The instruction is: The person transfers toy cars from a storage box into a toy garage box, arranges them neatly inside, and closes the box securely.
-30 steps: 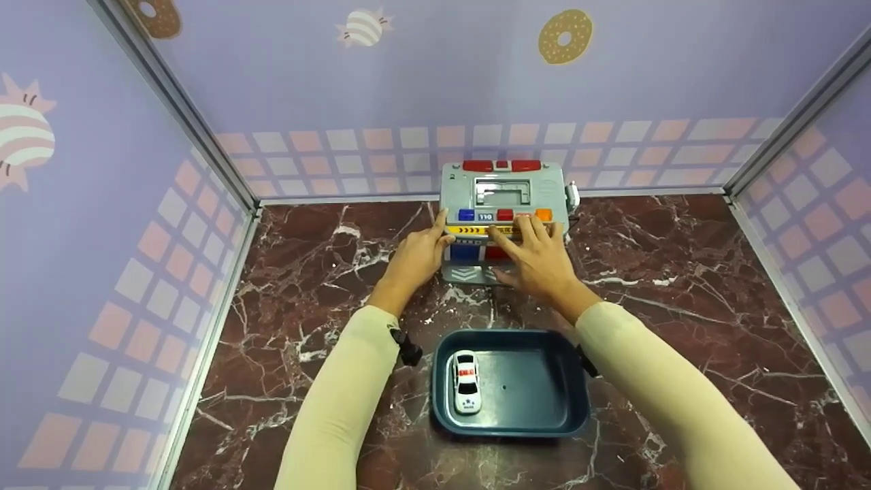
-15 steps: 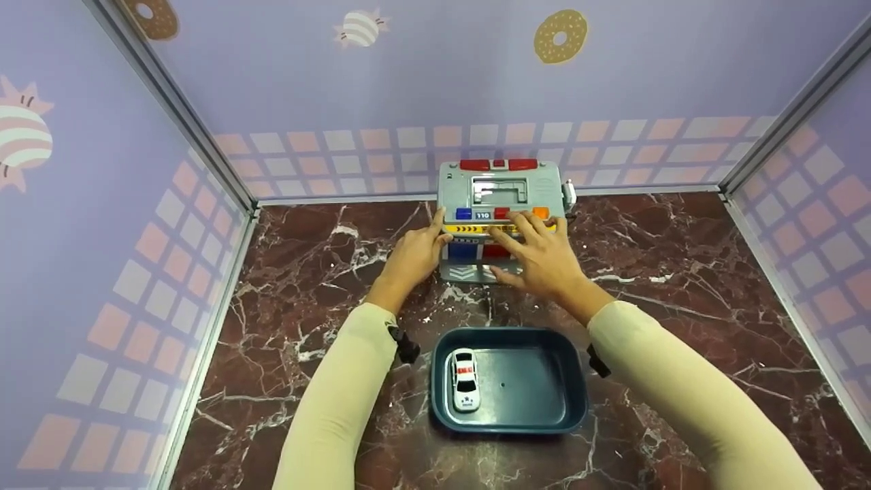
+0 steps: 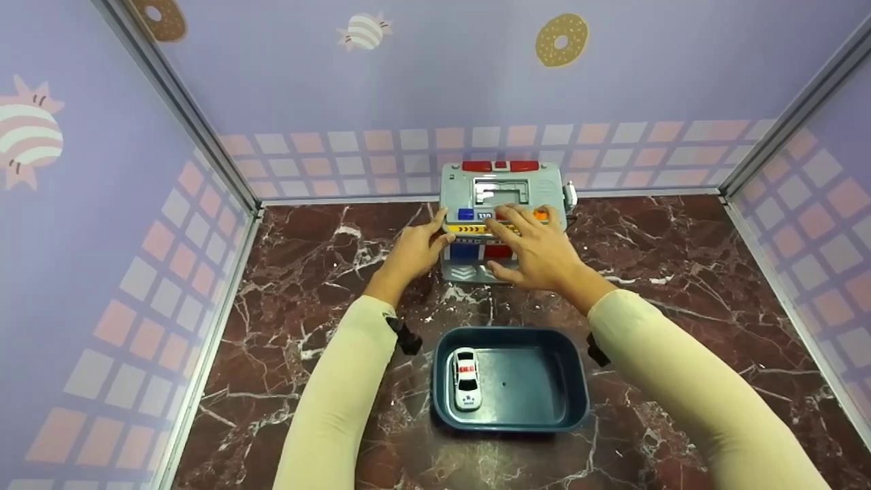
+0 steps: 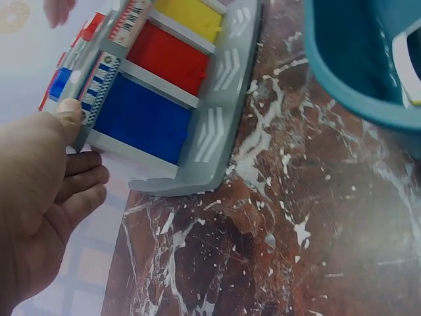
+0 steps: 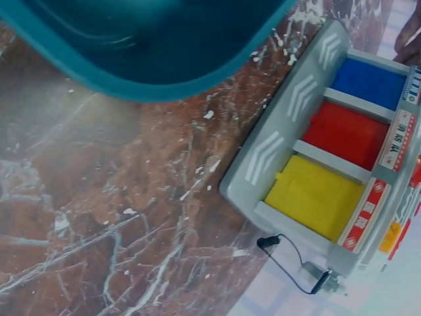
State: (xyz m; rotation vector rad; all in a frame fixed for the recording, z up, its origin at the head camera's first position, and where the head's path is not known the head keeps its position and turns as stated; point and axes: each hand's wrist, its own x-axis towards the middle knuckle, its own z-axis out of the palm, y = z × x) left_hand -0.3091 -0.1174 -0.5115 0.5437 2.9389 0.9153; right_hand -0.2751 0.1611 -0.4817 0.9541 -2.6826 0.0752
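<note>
A grey toy garage (image 3: 457, 190) stands against the back wall, with red, blue and orange buttons on its top. Its blue door (image 4: 141, 118), red door (image 5: 347, 135) and yellow door (image 5: 314, 197) are down. My left hand (image 3: 412, 255) holds the garage at its left end, thumb on the front edge and the other fingers bent beside the end wall. Over the right part of the top, my right hand (image 3: 544, 255) has its fingers spread across the buttons, overlapping the red one. The right wrist view leaves this hand out.
In front of the garage sits a dark teal tray (image 3: 510, 429) with a white toy police car (image 3: 467, 381) at its left side. A small grey piece on a black coiled cord (image 5: 286, 266) hangs at the garage's right end. Patterned panels (image 3: 381, 95) enclose the marble-look surface (image 3: 326, 286).
My right hand has shifted slightly left, its fingers moving from between the red and orange buttons to over the red one. My left hand stays at the garage's left end.
</note>
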